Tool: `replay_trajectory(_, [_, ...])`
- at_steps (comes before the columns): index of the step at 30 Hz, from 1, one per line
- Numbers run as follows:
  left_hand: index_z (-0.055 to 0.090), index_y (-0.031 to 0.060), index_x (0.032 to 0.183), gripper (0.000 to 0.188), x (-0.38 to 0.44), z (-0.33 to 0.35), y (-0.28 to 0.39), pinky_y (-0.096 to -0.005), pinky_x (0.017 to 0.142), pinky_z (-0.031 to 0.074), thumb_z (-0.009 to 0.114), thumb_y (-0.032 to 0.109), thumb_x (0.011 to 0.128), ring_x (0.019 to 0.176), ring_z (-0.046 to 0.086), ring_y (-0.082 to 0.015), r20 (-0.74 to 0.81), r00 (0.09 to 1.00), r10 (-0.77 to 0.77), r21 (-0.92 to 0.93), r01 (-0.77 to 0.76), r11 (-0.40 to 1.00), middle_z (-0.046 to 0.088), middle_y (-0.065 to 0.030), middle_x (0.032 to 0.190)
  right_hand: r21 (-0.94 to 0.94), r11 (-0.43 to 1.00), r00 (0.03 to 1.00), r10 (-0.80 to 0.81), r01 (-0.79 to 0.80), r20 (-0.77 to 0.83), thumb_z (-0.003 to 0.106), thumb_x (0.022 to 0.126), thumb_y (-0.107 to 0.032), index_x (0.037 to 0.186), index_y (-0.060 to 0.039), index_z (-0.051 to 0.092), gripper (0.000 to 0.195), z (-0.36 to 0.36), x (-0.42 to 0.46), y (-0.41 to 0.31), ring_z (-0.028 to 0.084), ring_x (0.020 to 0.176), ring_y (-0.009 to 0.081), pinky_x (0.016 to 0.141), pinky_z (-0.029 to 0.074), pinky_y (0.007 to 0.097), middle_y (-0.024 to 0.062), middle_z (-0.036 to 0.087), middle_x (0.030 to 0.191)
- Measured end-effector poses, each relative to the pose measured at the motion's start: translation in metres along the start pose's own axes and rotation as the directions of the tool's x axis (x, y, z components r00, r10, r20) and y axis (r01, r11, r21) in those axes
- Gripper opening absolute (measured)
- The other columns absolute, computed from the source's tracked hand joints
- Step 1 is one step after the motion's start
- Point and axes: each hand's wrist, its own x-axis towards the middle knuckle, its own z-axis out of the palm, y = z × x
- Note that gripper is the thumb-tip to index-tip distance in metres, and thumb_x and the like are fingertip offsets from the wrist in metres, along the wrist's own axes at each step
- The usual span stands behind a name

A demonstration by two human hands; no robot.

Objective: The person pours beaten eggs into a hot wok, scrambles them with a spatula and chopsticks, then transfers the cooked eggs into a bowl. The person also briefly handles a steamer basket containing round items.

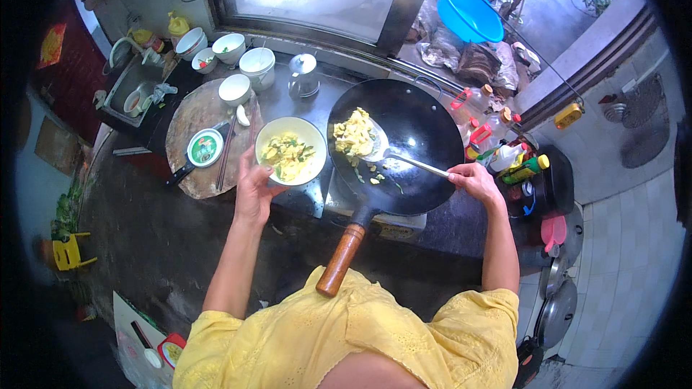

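My left hand (257, 186) holds a white bowl (320, 172) by its near left side, just left of the wok. Scrambled egg with green pieces (289, 156) lies inside the bowl. In my right hand (477, 183) is the handle of a metal wok spatula (413, 162). A heap of scrambled egg (354, 132) rests on and against the spatula's blade, at the wok's left side. The black wok (427, 119) sits on a stove (400, 227), its wooden handle (341, 259) pointing towards me. A few egg and green bits are scattered on the wok's near inner surface.
Left of the bowl, a round wooden chopping board (184, 113) carries a knife (181, 173), a round green-labelled lid (205, 147), chopsticks (226, 156) and a small bowl (234, 89). Several bowls and a glass jug (304, 78) stand behind. Bottles (500, 154) crowd the wok's right side.
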Motion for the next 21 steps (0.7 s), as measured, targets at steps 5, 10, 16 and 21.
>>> replay_trajectory(5, [0.036, 0.0099, 0.141, 0.065, 0.015, 0.036, 0.001, -0.043, 0.073, 0.063, 0.061, 0.008, 0.08, 0.102, 0.067, -0.0246, 0.035, 0.999, -0.034, 0.067, 0.032, 0.997, 0.061, -0.0132, 0.118, 0.236, 0.971, 0.989, 0.066, -0.034, -0.132, 0.07, 0.084, -0.028, 0.11, -0.0058, 0.075, 0.034, -0.02, -0.054, 0.003, 0.069, 0.09, 0.0176, 0.084, 0.051, 0.0308, 0.0085, 0.074, 0.096])
replay_trajectory(10, [0.038, 0.009, 0.136, 0.062, 0.027, 0.069, -0.011, -0.0404, 0.069, 0.063, 0.062, 0.005, 0.079, 0.097, 0.067, -0.0222, 0.123, 0.988, -0.095, 0.082, 0.086, 0.993, 0.063, -0.013, 0.108, 0.006, 1.0, 0.906, -0.001, 0.004, -0.423, 0.071, 0.084, -0.029, 0.108, -0.0114, 0.076, 0.03, -0.041, -0.116, -0.047, 0.072, 0.085, 0.0193, 0.079, 0.053, 0.0318, 0.009, 0.076, 0.09])
replay_trajectory(16, [0.038, 0.0105, 0.135, 0.063, 0.034, 0.098, -0.029, -0.0425, 0.072, 0.062, 0.061, 0.003, 0.078, 0.097, 0.065, -0.0226, 0.155, 0.977, -0.145, 0.107, 0.129, 0.986, 0.061, -0.0146, 0.111, -0.483, 0.876, 0.707, -0.339, -0.005, -0.621, 0.074, 0.085, -0.025, 0.102, -0.0139, 0.073, 0.02, -0.001, -0.163, -0.105, 0.061, 0.066, 0.0274, 0.059, 0.044, 0.0404, 0.0049, 0.061, 0.075])
replay_trajectory(21, [0.034, 0.0123, 0.136, 0.063, 0.032, 0.092, -0.029, -0.0482, 0.079, 0.06, 0.059, 0.006, 0.079, 0.102, 0.064, -0.0261, 0.237, 0.947, -0.219, 0.038, 0.216, 0.976, 0.059, -0.0161, 0.116, -0.637, 0.765, 0.576, -0.48, -0.093, -0.661, 0.073, 0.083, -0.019, 0.109, -0.0194, 0.066, 0.027, 0.008, -0.174, -0.108, 0.06, 0.074, 0.0233, 0.063, 0.04, 0.0373, 0.0014, 0.059, 0.082])
